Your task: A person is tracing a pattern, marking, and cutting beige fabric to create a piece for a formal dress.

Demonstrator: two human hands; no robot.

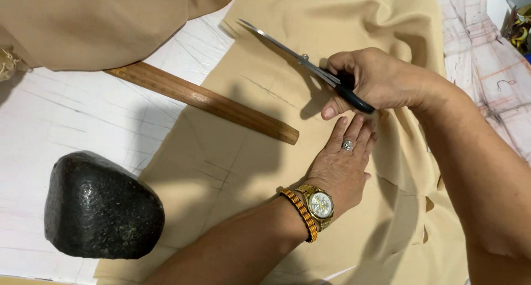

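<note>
Right hand (376,83) gripping scissors (301,58), blades pointing up-left along tan fabric (332,19); left hand (340,163) open, flat just below.

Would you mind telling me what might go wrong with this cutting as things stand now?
The left hand lies flat on the tan cloth just beside the scissors in the right hand, so its fingers could get nicked. The cloth is rumpled near the right arm, so the cut may wander off the faint marked lines. The wooden ruler lies partly on the cloth and could drag it.
</note>
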